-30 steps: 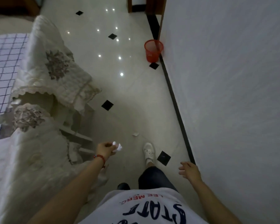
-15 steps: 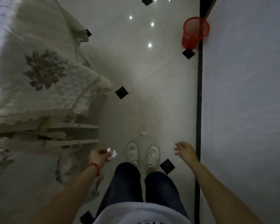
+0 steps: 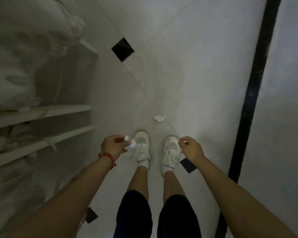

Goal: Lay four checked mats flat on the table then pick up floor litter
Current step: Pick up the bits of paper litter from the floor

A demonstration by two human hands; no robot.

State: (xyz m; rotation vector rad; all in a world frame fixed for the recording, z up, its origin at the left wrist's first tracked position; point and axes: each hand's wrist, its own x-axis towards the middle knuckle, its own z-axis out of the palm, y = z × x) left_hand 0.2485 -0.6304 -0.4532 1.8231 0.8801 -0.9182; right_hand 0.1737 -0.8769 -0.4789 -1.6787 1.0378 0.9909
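A small crumpled white paper scrap point(image 3: 159, 118) lies on the pale tiled floor point(image 3: 187, 74), just ahead of my white shoes. My left hand point(image 3: 114, 146), with a red bracelet at the wrist, pinches a wad of white paper point(image 3: 130, 143) between thumb and fingers above my left shoe. To the right, my right hand point(image 3: 190, 148) hangs over my right shoe with fingers loosely curled and nothing in them. It is a short way nearer to me than the scrap. No checked mats are in view.
A cream lace table cover point(image 3: 21, 69) and pale wooden rails point(image 3: 41, 114) fill the left side. The white wall point(image 3: 282, 100) with a black skirting strip point(image 3: 253, 86) runs along the right. Black diamond tiles point(image 3: 122, 49) dot the floor between them.
The view has tipped steeply down and closer to the floor; the red bin has left the frame. Both hands have come lower toward my shoes, and my right hand's fingers have curled.
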